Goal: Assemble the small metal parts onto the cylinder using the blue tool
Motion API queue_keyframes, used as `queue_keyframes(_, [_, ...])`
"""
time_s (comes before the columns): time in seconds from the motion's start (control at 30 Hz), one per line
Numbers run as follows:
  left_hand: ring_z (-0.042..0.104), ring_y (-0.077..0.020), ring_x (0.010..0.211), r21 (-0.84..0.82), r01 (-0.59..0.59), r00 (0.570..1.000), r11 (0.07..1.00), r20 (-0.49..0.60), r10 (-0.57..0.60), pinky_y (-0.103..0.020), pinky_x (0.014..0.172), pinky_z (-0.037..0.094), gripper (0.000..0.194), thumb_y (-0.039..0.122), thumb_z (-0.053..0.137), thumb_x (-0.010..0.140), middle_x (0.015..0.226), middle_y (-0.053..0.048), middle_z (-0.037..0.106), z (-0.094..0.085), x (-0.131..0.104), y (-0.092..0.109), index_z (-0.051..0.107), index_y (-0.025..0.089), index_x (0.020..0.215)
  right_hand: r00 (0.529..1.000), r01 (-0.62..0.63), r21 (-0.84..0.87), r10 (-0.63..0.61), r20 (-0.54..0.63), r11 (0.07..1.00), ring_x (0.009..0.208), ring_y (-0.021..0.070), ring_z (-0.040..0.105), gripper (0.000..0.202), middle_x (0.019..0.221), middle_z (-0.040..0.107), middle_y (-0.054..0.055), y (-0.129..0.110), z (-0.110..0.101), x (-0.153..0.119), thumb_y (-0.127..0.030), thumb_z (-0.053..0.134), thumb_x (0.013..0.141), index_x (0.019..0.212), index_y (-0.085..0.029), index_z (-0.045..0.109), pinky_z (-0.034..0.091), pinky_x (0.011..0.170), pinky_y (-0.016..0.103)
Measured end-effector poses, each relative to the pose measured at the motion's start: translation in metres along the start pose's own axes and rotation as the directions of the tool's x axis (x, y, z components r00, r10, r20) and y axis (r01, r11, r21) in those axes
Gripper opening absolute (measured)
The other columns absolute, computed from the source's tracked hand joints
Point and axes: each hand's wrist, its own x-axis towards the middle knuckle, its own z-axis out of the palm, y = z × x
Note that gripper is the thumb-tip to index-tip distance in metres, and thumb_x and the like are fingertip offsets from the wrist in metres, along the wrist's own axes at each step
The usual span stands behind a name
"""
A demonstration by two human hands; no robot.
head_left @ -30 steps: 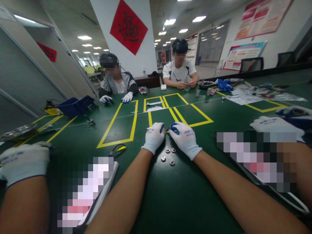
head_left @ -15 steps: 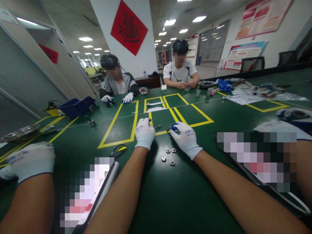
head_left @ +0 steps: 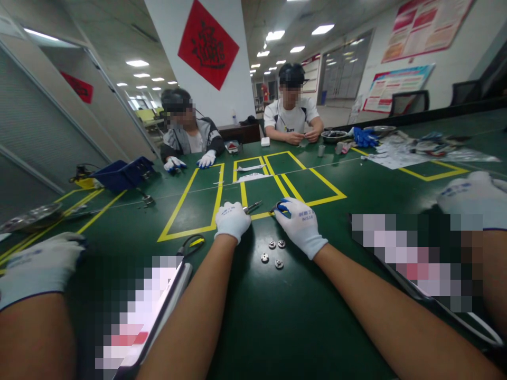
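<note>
My left hand, in a white glove, is closed round a slender metal tool whose pointed end sticks out to the right; its exact kind cannot be told. My right hand, gloved in white with blue fingertips, has its fingers curled together at the same height on the table. A small dark piece shows at those fingertips, too small to name. Between my forearms several small round metal parts with raised centres lie on the green table.
Yellow tape outlines mark the table, with white paper strips inside. Blurred screens flank my arms. Neighbours' gloved hands are at both sides. Two people sit opposite. A blue bin stands left; a blue glove lies right.
My left hand has moved slightly down and left, turning over the metal tool, more of which now shows. My right hand has stayed almost still. The neighbours' hands at both sides have shifted.
</note>
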Motion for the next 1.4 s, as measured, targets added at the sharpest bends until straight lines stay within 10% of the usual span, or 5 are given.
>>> queue_keyframes(0.5, [0.065,-0.0311,0.102,-0.149,-0.066,0.994,0.987,-0.092,0.052,-0.040,0.088,0.051,0.027,0.040,0.059,0.084,0.108,-0.014,0.070,0.014,0.005,-0.004,0.068,0.021,0.101,1.000,0.003,0.006,-0.003,0.004,1.000,0.107,0.0264,0.069,0.014,0.110,0.076,0.009,-0.001,-0.001,0.000,-0.030,0.067,0.089,0.095,-0.021,0.076,0.053,0.098,0.038])
queue_keyframes(0.93, [0.060,-0.0271,0.107,-0.298,-0.343,0.878,0.891,-0.440,0.190,-0.039,0.098,0.048,0.034,0.037,0.070,0.082,0.110,-0.010,0.065,0.029,0.006,-0.003,0.068,0.020,0.112,1.000,0.006,0.017,-0.006,0.017,1.000,0.107,0.0249,0.068,0.014,0.109,0.076,0.008,0.002,0.002,0.000,-0.031,0.067,0.090,0.094,-0.021,0.076,0.051,0.098,0.037])
queue_keyframes(1.4, [0.060,-0.0228,0.105,-0.330,-0.610,0.779,0.721,-0.415,0.469,-0.036,0.095,0.054,0.029,0.011,0.065,0.078,0.108,-0.008,0.059,0.031,0.002,0.004,0.068,0.021,0.106,1.000,-0.007,0.021,0.007,0.023,1.000,0.104,0.0251,0.069,0.013,0.106,0.076,0.008,-0.001,-0.001,0.001,-0.028,0.067,0.089,0.094,-0.021,0.077,0.051,0.098,0.037])
